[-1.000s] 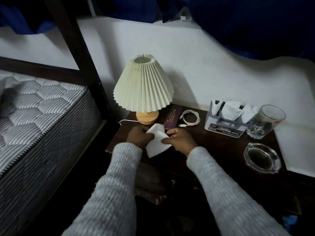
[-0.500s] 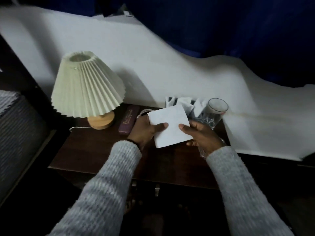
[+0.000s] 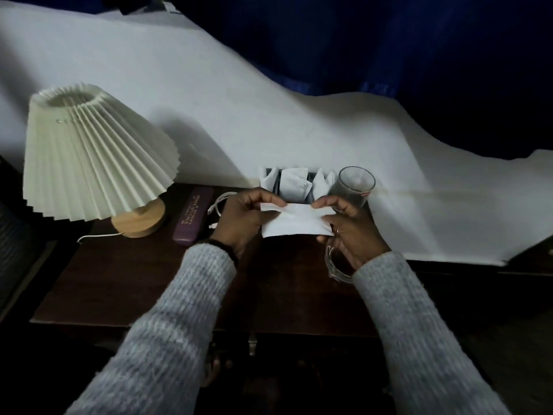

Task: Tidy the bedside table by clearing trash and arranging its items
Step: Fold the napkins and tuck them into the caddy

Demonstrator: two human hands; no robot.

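Note:
A white paper napkin (image 3: 294, 221), folded over along its top edge, is held above the dark wooden bedside table (image 3: 125, 280). My left hand (image 3: 239, 217) pinches its left side and my right hand (image 3: 350, 229) pinches its right side. Right behind the napkin stands a grey napkin holder (image 3: 294, 182) stuffed with folded white napkins. A clear drinking glass (image 3: 356, 182) stands at the holder's right. A glass ashtray (image 3: 336, 266) peeks out under my right wrist, mostly hidden.
A pleated cream lamp (image 3: 95, 151) on a wooden base stands at the table's left. A purple case (image 3: 193, 217) and a coiled white cable (image 3: 220, 202) lie between lamp and hands. White sheet-covered wall (image 3: 299, 121) runs behind; a drawer pull (image 3: 253, 342) shows at the front.
The napkin went from the table by the lamp up and to the right, in front of the holder. It was a flat square half a second ago and is now folded into a narrower strip.

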